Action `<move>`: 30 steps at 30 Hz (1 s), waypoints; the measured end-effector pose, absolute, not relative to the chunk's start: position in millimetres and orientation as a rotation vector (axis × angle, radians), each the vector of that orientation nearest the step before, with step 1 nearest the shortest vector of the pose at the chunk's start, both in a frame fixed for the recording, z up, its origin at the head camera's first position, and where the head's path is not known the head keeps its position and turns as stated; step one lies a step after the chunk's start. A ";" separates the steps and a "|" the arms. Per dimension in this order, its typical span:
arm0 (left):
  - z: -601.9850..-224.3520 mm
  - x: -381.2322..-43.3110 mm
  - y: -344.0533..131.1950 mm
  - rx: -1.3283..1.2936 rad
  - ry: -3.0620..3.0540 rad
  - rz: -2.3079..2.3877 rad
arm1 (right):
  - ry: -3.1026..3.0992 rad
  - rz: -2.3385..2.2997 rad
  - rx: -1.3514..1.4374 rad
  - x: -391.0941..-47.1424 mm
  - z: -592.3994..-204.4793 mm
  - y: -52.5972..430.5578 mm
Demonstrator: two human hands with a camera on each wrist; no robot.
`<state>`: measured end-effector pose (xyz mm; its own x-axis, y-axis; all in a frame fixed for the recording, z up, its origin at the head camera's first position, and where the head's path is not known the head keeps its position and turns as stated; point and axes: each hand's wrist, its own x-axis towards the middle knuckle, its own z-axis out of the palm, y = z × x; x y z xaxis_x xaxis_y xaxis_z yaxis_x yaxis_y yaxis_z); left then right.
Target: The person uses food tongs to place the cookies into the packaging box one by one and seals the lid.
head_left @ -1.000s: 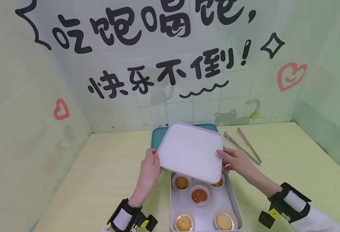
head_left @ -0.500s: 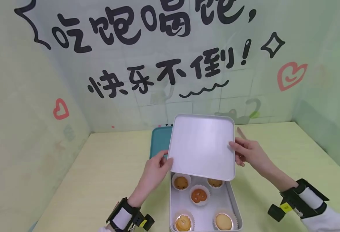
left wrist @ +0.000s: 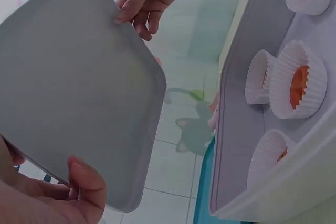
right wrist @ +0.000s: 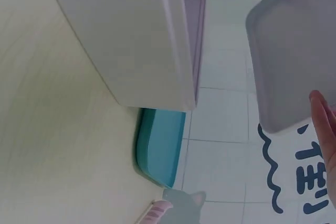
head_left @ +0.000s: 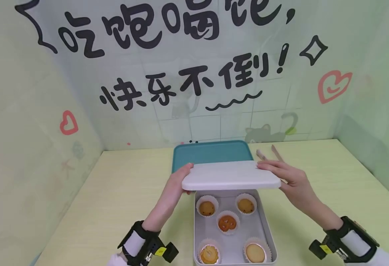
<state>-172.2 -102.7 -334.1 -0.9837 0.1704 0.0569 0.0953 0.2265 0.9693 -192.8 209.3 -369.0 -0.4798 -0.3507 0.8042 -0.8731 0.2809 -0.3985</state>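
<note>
Both hands hold a shallow white lid (head_left: 231,175) over the far end of a light grey box (head_left: 268,225). The left hand (head_left: 174,181) grips its left edge, thumb on the inner side in the left wrist view. At the opposite edge is the right hand (head_left: 292,181), its fingers laid over the corner. In the left wrist view the lid's rimmed inside (left wrist: 79,77) shows. Inside the box sit several cookies in white paper cups, among them a pretzel-shaped cookie (head_left: 227,223) in the middle and a round plain one (head_left: 255,253) near the front right.
A teal tray (head_left: 214,152) lies behind the box, partly covered by the lid. Tongs (head_left: 261,154) lie at the back right, mostly hidden by the right hand. A printed backdrop (head_left: 194,125) stands along the table's (head_left: 121,192) far edge.
The lid has turned over, from its rimmed inside facing the head camera to its smooth outside, and has come lower. The left thumb has shifted to the far corner. All the cookies now show.
</note>
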 end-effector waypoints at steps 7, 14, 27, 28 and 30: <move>-351.9 -172.5 -102.8 0.318 2.542 1.713 | -2.212 0.835 0.953 -173.2 -376.6 202.6; -367.1 -163.8 -97.9 0.494 2.808 1.448 | -2.585 1.104 0.619 -146.6 -373.6 189.7; -390.3 -122.9 -82.1 0.457 3.030 1.018 | -2.816 0.870 0.417 -108.4 -394.2 166.3; -391.3 -121.3 -81.7 0.453 3.038 0.997 | -2.827 0.831 0.412 -106.5 -395.4 165.6; -393.1 -119.0 -81.3 0.445 3.058 0.960 | -2.838 0.769 0.392 -103.1 -396.9 164.2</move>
<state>-119.0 -81.3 -393.1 -0.9578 0.2312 0.1707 0.2873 0.7868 0.5463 -103.1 164.2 -396.9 -0.9499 -0.2058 0.2351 -0.2963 0.8320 -0.4690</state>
